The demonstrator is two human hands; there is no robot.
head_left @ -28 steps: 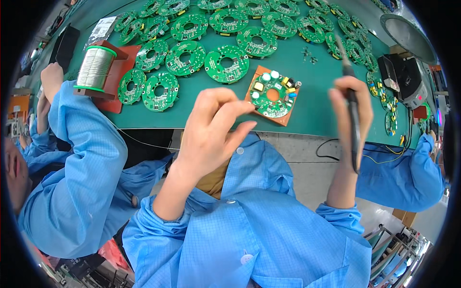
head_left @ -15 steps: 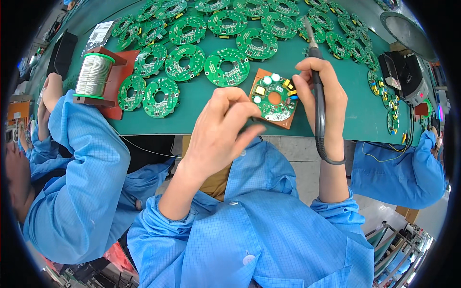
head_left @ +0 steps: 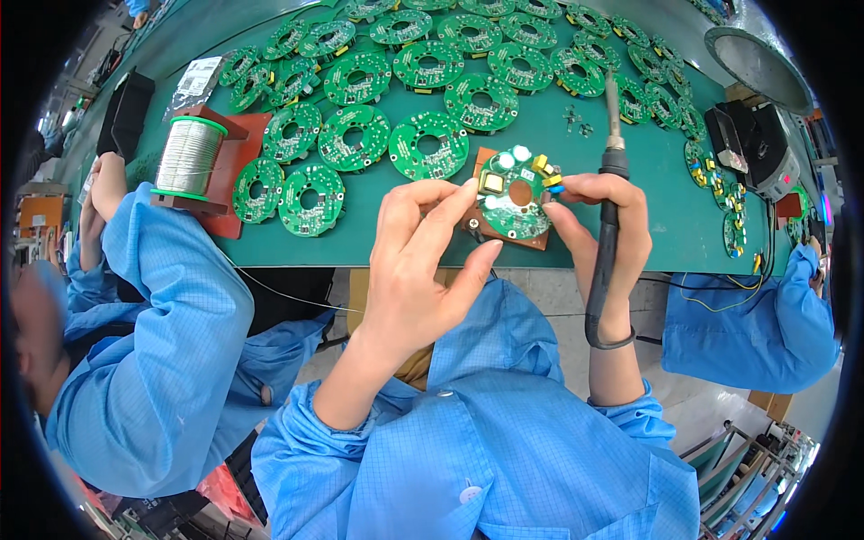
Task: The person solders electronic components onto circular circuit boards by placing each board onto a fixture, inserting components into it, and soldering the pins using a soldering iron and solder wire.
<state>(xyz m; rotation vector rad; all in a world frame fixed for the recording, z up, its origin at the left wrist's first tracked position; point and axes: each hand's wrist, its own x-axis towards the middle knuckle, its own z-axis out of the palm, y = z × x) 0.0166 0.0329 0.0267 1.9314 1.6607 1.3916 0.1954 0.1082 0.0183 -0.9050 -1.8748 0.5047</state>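
A round green circuit board [head_left: 515,222] with a centre hole sits at or just above a brown block [head_left: 537,242] near the bench's front edge. White, yellow and blue parts stand on its top. My left hand [head_left: 416,256] is at the board's left edge, fingertips close by the square yellow part, thumb spread away below. The fingers of my right hand [head_left: 625,220] are wrapped round a black-handled soldering iron [head_left: 605,270], its metal tip pointing away from me. That hand's thumb and forefinger also reach the board's right edge, near the blue part. Whether the board touches the block is unclear.
Several round green boards [head_left: 429,146] cover the far bench. A solder wire spool [head_left: 191,158] stands on a red-brown holder at left, its wire trailing down. Loose small parts [head_left: 578,121] lie beyond the iron. A co-worker's blue sleeve [head_left: 175,297] is close at left; another person sits at right.
My left hand has unfolded from a curled shape, its thumb now apart. My right hand's fingertips have come to the board's edge. The board has shifted slightly on the block, and the whole view has tipped.
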